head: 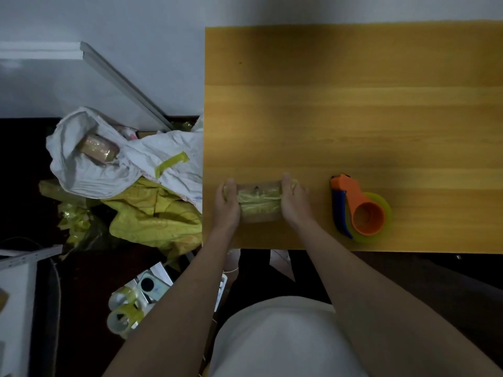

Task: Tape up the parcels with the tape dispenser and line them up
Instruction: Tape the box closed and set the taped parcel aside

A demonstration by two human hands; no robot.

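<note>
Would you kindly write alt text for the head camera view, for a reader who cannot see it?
A person's left hand and right hand hold the two ends of a small tape-wrapped parcel on a wooden table. An orange and blue tape dispenser lies to its right. Left of the table, a white sack and yellowish tape scraps cover the floor.

Matt wood-grain table (353, 118); glossy plastic tape dispenser (359, 210)

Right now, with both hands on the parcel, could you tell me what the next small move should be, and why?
Probably let the right hand release the parcel and reach for the tape dispenser. The left hand can steady the parcel by itself. The parcel already carries yellowish tape, and the dispenser lies untouched on the table, just right of that hand.
</note>
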